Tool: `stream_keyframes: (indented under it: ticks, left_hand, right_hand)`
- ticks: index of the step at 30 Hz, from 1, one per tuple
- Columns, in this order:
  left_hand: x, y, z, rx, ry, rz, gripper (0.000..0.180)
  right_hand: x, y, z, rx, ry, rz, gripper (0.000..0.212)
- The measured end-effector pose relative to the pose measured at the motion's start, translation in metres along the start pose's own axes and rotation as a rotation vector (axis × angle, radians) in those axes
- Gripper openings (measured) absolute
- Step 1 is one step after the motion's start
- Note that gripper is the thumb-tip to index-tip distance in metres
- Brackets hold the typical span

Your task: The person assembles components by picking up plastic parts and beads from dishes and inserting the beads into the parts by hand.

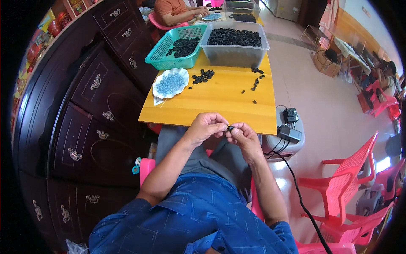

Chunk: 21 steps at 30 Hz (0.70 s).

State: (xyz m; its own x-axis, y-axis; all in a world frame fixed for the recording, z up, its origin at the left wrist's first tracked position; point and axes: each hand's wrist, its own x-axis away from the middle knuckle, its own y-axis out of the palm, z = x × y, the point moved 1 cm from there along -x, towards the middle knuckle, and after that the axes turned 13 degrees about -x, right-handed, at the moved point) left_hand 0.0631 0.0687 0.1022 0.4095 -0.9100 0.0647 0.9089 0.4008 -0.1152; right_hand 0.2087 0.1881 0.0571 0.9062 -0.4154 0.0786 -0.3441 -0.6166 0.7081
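Observation:
Just past the near edge of the yellow table (203, 113), above my lap, both my hands meet at a small black part (230, 128). My left hand (208, 128) pinches it from the left, and my right hand (244, 137) pinches it from the right. Its exact kind is too small to make out, and the fingertips partly cover it. On the table lies a loose pile of small black parts (203, 76). To its left, a white scalloped plate (186, 80) holds many small light-blue clear pieces (171, 84).
A green basket (154, 60) and a clear plastic bin (237, 57), both with black parts, stand farther back. Dark drawers (91, 122) line the left. Pink chairs (342, 182) stand at right. Beside the table, a grey box (287, 146) carries black adapters and a cable. Another person (177, 12) sits beyond.

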Motion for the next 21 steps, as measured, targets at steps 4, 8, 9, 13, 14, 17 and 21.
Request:
stream_keyframes:
  ticks: [4,8,9,13,14,17,21]
  left_hand:
    - [0.0,0.001,0.004,-0.035,0.035,-0.007,0.009]
    - [-0.001,0.002,0.007,-0.077,0.037,-0.012,0.008]
    - [-0.002,0.003,0.006,-0.072,0.013,-0.024,0.005]
    - [-0.005,0.004,0.002,-0.052,0.001,-0.061,0.001]
    - [-0.006,0.004,0.0,-0.051,0.004,-0.059,0.001]
    - [-0.008,0.001,-0.004,-0.093,0.014,-0.055,0.004]
    - [-0.008,0.002,-0.011,-0.091,-0.012,-0.044,0.002]
  right_hand:
    - [-0.001,0.0,0.001,0.015,-0.019,-0.01,0.017]
    - [0.0,0.0,0.002,0.05,-0.119,-0.04,0.014]
    - [0.001,-0.001,0.002,0.069,-0.154,-0.053,0.013]
    - [0.001,-0.004,0.005,0.069,-0.197,-0.068,0.012]
    - [0.0,-0.004,0.006,0.122,-0.236,-0.064,0.011]
    - [0.001,-0.003,0.01,0.235,-0.289,-0.016,0.009]
    - [0.004,0.001,0.015,0.392,-0.314,0.084,0.009]
